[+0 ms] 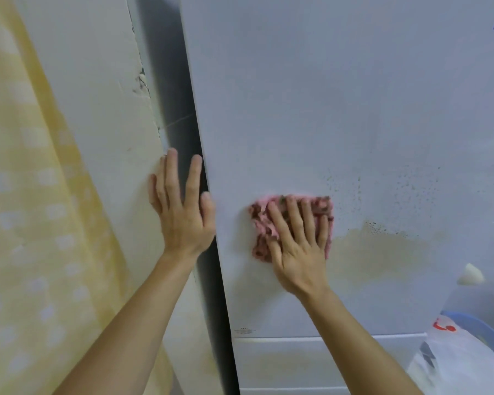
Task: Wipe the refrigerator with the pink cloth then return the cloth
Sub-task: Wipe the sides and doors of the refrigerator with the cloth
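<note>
With right hand, fingers straight and spread, pressing crumpled pink terry cloth against pale grey refrigerator door, lower middle. Resting left hand flat on cream plaster wall, fingers straight, thumb at door edge. Beige stain just right of cloth.

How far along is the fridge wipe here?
Done: pink cloth fetched, upper refrigerator door looks clean. In hand: right hand presses the cloth flat on it, left hand rests at its edge. Left: tan stain and speckles beside the cloth, then returning it.
</note>
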Available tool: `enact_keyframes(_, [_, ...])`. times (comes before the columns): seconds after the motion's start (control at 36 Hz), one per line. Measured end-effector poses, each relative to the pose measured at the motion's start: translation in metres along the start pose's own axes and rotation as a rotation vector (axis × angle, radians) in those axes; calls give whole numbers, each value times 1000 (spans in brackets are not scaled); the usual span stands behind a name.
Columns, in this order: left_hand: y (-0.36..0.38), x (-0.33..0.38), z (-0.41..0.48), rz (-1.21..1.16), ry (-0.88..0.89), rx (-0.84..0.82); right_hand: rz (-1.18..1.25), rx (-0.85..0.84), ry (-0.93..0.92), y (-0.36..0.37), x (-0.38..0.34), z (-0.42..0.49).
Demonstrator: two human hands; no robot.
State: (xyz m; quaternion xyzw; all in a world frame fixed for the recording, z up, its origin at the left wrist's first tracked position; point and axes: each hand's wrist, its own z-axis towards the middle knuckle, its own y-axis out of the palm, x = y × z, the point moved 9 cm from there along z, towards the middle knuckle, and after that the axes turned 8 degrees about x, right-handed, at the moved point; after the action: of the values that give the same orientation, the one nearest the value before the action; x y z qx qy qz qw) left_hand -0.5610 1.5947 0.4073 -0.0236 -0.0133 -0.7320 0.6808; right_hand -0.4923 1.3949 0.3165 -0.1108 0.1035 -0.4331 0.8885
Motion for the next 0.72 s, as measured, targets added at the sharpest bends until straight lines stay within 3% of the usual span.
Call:
enact_keyframes(0.17, [19, 49, -7, -87, 88, -40, 3, 197, 132, -51, 22, 120])
enact_keyframes(0.33, [26, 52, -10, -45, 59, 38, -71, 333, 73, -59, 19, 116])
enact_keyframes(0.56, [28, 55, -13, -54, 25, 25, -89, 109, -22, -8, 30, -21])
enact_keyframes(0.72, [26, 59, -14, -69, -5, 7, -66, -37, -17, -3, 36, -33])
